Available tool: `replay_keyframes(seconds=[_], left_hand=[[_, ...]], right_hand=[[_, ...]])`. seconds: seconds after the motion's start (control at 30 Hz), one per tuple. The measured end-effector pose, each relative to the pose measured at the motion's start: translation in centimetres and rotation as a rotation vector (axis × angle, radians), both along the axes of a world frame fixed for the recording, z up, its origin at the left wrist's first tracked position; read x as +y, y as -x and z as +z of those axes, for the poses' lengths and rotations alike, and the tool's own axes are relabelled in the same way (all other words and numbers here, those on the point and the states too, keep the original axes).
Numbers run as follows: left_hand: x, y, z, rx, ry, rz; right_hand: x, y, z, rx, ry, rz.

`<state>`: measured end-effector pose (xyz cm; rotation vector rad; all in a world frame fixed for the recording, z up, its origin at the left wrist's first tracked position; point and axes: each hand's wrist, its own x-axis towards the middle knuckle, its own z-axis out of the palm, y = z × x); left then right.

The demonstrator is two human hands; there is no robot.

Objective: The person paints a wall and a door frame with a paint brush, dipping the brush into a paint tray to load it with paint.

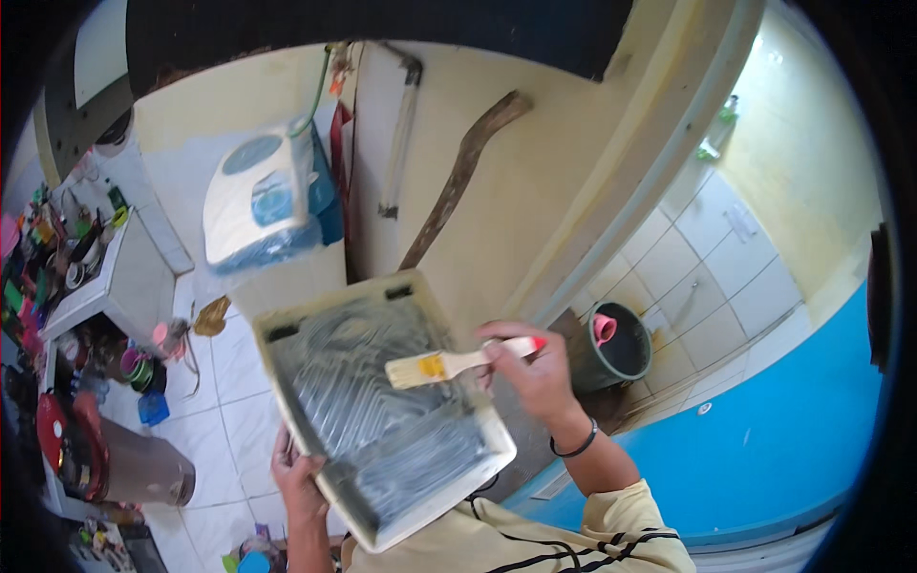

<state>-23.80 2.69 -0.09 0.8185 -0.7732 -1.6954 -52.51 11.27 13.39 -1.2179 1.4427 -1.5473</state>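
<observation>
Head view: left hand (300, 475) clamps tray (447, 492) at eight o'clock, presumably for steadiness; right hand (533, 371), three o'clock, pinches paintbrush (435, 367).

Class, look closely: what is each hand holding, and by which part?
The right hand holds the paintbrush by its handle, near the red end; the left hand holds the tray by its left edge.

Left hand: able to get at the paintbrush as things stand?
Probably not: the left hand looks tied up gripping the tray by its left side, and the paintbrush is over the tray, its handle in the right hand.
</observation>
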Motion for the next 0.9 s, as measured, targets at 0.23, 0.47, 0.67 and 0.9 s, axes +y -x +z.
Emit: replay_keyframes(seconds=[0.23,0.47,0.67,0.9], left_hand=[[-1.1,-4.4,-1.1,0.075,-0.013,0.046],[-1.7,-7.0,-4.5,0.23,-0.308,0.212],[-2.9,-9.3,-12.2,0.425,-0.293,0.218],[-2.4,-9.3,-15.4,0.234,-0.525,0.401]], right_hand=[[2.8,5.4,5.9,-0.147,0.423,-0.234],[4.8,8.2,13.4,0.246,0.746,-0.496],[3.8,9.2,19.0,0.363,0.71,-0.542],[2.9,7.9,24.4,0.686,0.608,-0.799]])
